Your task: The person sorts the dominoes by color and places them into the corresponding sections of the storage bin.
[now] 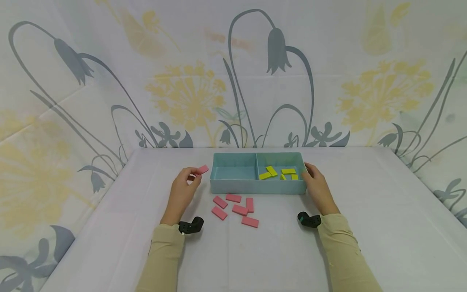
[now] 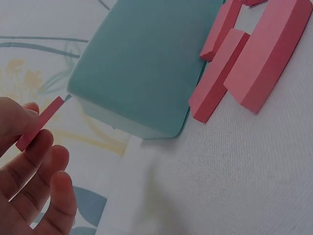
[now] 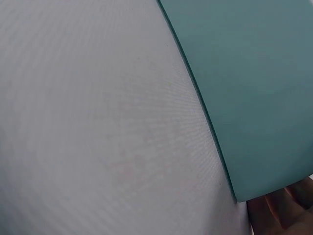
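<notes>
My left hand (image 1: 180, 194) pinches a small pink block (image 1: 203, 169) between thumb and fingers, raised beside the left end of a teal box (image 1: 233, 187). The left wrist view shows this block tilted, close to the box's corner, with the other fingers loosely bent below it. At the box's other end, my right hand (image 1: 320, 190) grips the right wall, thumb over the rim and fingers along the outside. A divider splits the box in two. Several yellow blocks (image 1: 288, 171) lie in the right compartment; the left one shows only its bare floor.
Several pink blocks (image 1: 249, 222) lie loose on the white table (image 1: 277, 251) in front of the box, two of them touching. Behind the table hangs a flower-patterned cloth (image 1: 251, 81). Black wrist cameras (image 1: 191, 225) sit on both wrists.
</notes>
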`<state>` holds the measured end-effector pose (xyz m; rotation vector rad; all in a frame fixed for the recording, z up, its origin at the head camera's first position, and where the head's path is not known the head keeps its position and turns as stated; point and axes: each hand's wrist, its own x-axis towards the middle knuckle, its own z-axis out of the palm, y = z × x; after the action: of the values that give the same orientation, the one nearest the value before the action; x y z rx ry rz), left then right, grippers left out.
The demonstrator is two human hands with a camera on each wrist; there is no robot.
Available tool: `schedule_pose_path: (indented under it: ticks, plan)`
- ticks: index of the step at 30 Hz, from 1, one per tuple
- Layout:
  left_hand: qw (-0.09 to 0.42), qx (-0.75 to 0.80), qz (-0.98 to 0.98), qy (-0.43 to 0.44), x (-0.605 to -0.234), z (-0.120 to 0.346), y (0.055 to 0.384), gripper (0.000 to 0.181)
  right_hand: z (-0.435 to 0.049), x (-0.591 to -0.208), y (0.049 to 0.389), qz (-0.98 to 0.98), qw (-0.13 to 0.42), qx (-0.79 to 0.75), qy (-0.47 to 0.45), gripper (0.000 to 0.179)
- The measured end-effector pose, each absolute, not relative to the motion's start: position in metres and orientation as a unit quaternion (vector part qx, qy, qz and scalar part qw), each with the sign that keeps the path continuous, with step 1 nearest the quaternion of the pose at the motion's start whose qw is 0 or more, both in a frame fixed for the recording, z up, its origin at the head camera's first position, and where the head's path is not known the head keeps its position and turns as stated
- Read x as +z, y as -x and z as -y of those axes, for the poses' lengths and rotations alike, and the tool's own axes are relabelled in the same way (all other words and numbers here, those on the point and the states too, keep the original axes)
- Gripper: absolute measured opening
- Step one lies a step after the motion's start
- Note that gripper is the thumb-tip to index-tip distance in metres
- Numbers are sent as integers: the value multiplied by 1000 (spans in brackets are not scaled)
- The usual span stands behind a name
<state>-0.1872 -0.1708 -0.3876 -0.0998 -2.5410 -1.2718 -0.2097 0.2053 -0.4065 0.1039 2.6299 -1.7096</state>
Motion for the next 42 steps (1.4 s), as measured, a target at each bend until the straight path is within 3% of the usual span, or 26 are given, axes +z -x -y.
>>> schedule_pose_path:
  ticks: [14, 33, 42]
  plan:
    - [103, -453, 880, 103, -392, 160, 184, 24, -207, -411, 210, -833, 1, -553, -32, 55]
    - [164, -445, 872, 125, -392, 150, 184, 13, -205, -408, 212, -837, -3, -546, -23, 55]
    - [138, -430, 881, 140, -394, 144, 183, 12, -206, -407, 212, -833, -4, -553, -26, 54]
